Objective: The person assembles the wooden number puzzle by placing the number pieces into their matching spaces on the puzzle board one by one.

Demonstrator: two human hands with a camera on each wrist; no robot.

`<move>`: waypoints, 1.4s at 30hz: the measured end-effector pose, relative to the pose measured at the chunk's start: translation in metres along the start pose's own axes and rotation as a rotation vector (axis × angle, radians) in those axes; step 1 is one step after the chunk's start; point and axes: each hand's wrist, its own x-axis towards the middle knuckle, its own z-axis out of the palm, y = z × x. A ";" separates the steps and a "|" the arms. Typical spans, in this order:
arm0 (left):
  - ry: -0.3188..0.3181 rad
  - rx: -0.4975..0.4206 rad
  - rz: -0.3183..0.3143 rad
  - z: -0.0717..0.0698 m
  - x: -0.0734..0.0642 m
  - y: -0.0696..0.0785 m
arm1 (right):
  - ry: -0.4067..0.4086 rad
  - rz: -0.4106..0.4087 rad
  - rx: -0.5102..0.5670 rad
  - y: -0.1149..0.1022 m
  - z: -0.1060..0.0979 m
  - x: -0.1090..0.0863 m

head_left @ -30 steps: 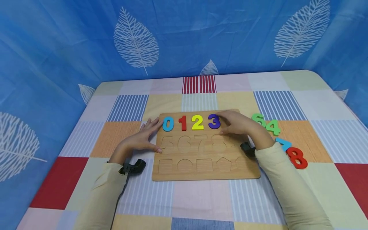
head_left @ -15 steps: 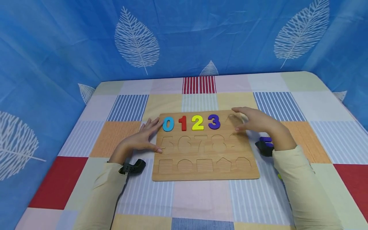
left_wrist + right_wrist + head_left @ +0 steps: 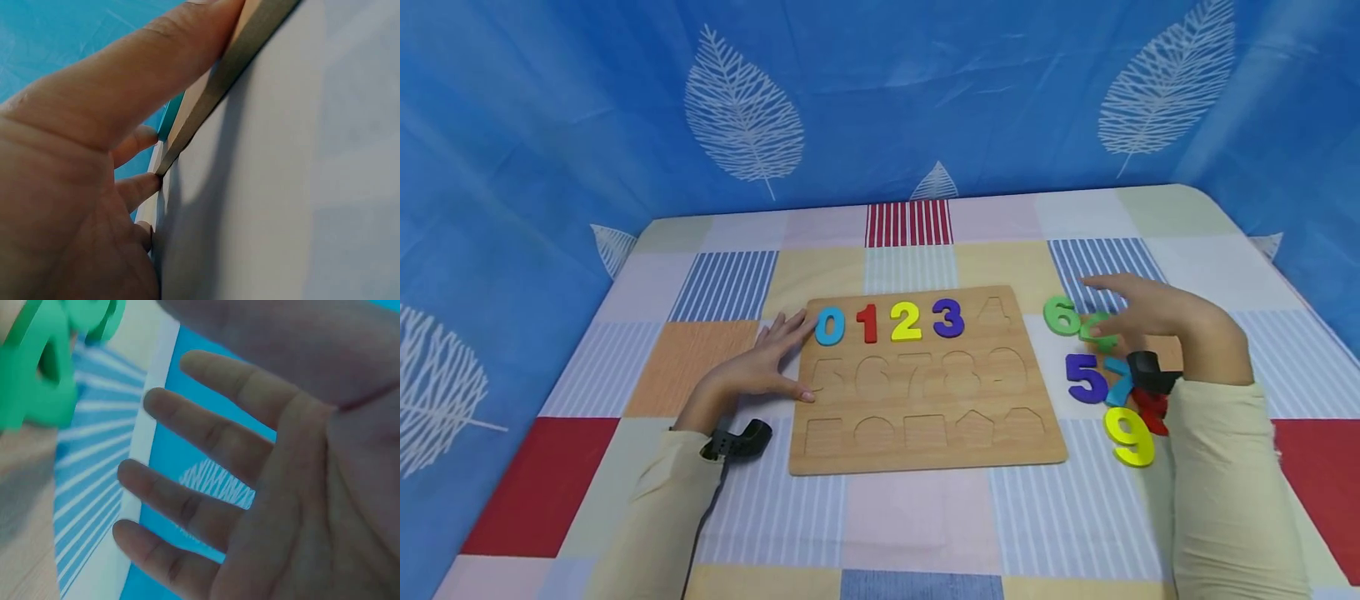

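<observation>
In the head view, my left hand (image 3: pixel 748 367) rests against the left edge of a wooden number puzzle board (image 3: pixel 925 460), fingers spread, thumb on the rim. In the board's top row sit a blue number 0 (image 3: pixel 820 329), a red 1 (image 3: pixel 869 325), a yellow 2 (image 3: pixel 906 335) and a purple 3 (image 3: pixel 957 318). Right of the board, my right hand (image 3: pixel 1172 312) hovers with fingers extended, holding nothing. Its thumb overlaps a green number 4 (image 3: pixel 1105 342), partly hidden; the right wrist view shows the green 4 (image 3: pixel 37 412) beyond the fingertips.
Loose beside the board lie a green 6 (image 3: pixel 1052 312), a purple 5 (image 3: pixel 1078 361), a blue 7 (image 3: pixel 1120 392) and a yellow 9 (image 3: pixel 1144 442). A red piece (image 3: pixel 1152 408) is partly covered by the right wrist camera. Blue leaf-print cloth (image 3: pixel 865 100) hangs behind the table.
My right hand has left the purple 3, passed over the board's top right corner and moved right to the loose numbers. The left hand stays at the board's edge.
</observation>
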 end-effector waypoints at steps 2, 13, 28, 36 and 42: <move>0.000 0.000 -0.002 0.000 -0.001 -0.001 | -0.029 0.031 0.014 0.007 -0.001 -0.001; -0.002 -0.006 0.018 0.000 -0.001 -0.004 | -0.073 0.077 0.015 0.023 0.008 0.001; 0.001 -0.004 0.016 -0.003 0.001 -0.003 | 0.014 0.062 -0.064 0.020 0.011 0.008; 0.008 -0.004 0.012 -0.001 0.000 -0.006 | 0.033 0.059 -0.048 0.019 0.009 0.012; 0.007 0.003 0.025 -0.002 0.001 -0.005 | 0.083 0.006 -0.080 0.020 0.005 0.009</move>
